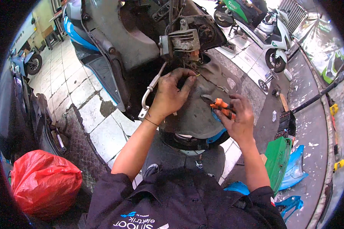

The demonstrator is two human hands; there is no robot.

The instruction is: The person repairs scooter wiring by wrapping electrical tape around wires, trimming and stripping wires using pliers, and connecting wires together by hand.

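My left hand [172, 91] is closed in a pinch at a thin wire [197, 74], whose yellowish end shows at the fingertips. From there a dark wire lead [214, 84] runs right to a small pale connector. Orange-handled pliers [222, 104] are gripped in my right hand [240, 118], their dark jaws pointing left toward the wire but apart from it. Both hands are over the dark front cover [191, 120] of a partly stripped scooter [137, 42]. A metal box-shaped part [184, 41] sits just beyond my left hand, and a pale bent tube [149, 91] passes beside its wrist.
A red plastic bag [46, 183] bulges at the lower left, beside a dark ridged mat [80, 145]. On the right lie a green crate [277, 160] and blue body panels [294, 168]. A white scooter [275, 36] stands at the far right.
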